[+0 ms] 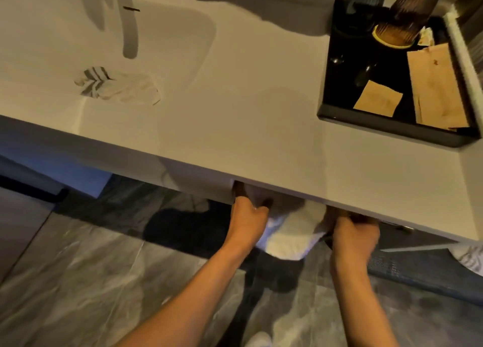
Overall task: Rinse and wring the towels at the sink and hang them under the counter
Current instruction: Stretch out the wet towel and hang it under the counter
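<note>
**Status: one towel at the hanging point, one left in the sink**

The desk [261, 127] spans the view; its near edge hides whatever rail lies beneath. The sink [183, 45] at far left holds a crumpled striped towel [115, 86] below the faucet [130, 30]; judged not yet wrung or hung. A black tray [329, 90] of cups and paper packets sits at far right, clear of the work.

Under the near edge, a white towel [290, 234] hangs between both hands. The left hand [248, 216] fingers are closed on its left side. The right hand [352, 234] grips its right side; those fingers are partly hidden under the desk. Hanging appears under way.
</note>
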A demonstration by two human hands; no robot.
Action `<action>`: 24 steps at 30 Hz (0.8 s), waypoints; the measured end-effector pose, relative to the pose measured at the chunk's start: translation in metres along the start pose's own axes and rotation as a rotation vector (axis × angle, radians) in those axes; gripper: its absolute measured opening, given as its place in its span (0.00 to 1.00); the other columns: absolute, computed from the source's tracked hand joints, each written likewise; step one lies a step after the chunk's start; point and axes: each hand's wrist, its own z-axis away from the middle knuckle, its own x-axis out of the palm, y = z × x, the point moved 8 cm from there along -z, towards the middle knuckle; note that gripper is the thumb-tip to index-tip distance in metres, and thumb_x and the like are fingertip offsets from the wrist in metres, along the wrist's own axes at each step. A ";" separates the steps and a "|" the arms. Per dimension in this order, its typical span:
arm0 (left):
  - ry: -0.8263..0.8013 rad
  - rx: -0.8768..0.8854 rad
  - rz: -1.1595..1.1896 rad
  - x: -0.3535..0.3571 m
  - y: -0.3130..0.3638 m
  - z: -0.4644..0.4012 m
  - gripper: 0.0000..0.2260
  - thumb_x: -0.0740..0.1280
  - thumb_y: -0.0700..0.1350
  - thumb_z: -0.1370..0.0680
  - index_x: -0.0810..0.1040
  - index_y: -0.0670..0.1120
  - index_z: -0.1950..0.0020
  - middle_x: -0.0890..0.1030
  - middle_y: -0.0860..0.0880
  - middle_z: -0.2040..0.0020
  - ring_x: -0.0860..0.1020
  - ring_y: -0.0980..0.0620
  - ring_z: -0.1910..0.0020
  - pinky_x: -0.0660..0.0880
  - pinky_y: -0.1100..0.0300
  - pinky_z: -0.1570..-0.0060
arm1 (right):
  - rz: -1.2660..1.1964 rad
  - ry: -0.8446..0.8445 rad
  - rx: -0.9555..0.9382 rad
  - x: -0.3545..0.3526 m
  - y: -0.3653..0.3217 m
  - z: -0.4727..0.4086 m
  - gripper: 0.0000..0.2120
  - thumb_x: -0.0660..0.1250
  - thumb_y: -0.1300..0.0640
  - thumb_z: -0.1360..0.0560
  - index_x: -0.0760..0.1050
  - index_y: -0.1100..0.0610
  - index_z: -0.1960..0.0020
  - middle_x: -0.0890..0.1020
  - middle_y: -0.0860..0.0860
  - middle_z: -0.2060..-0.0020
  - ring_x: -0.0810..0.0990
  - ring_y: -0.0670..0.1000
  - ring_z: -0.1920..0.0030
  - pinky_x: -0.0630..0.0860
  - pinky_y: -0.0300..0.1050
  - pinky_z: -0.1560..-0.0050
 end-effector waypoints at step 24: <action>0.160 -0.109 0.265 -0.022 -0.033 0.001 0.11 0.68 0.41 0.21 0.71 0.42 0.62 0.73 0.44 0.67 0.74 0.50 0.67 0.72 0.59 0.64 | -0.167 -0.210 0.155 0.026 0.037 0.023 0.07 0.67 0.54 0.20 0.79 0.56 0.54 0.82 0.56 0.62 0.80 0.52 0.63 0.78 0.45 0.60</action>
